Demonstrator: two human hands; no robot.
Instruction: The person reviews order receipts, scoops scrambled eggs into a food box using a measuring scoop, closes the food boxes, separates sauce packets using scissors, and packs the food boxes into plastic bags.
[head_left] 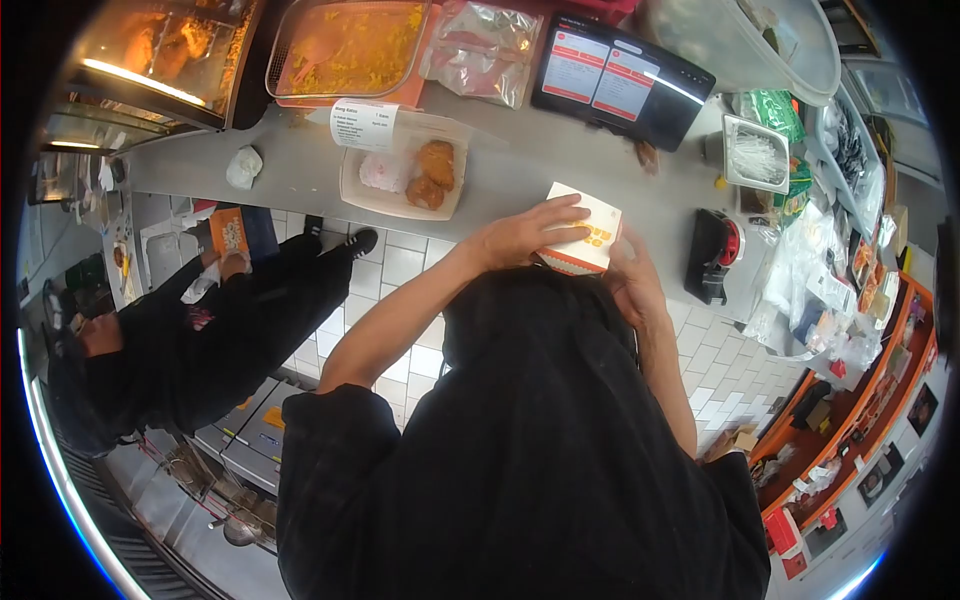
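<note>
A small white paper food box point(590, 220) with orange lettering and a red-striped edge is held at the counter's front edge, close to my body. My left hand point(522, 235) grips it from the left, fingers laid over its top. At its right side is my right hand point(637, 278), fingers closed against the box and slightly blurred. To the left, an open cardboard meal box point(347, 190) holds white rice point(383, 172) and fried chicken pieces point(431, 177). A printed order slip point(362, 126) lies on that box's back left corner.
Along the back of the steel counter point(500, 150) are a food tray point(270, 75), foil packs point(482, 50) and an order tablet point(622, 82). A metal container point(752, 155) and a black-and-red tape dispenser point(716, 250) stand to the right. Another person point(200, 320) in black is at the left.
</note>
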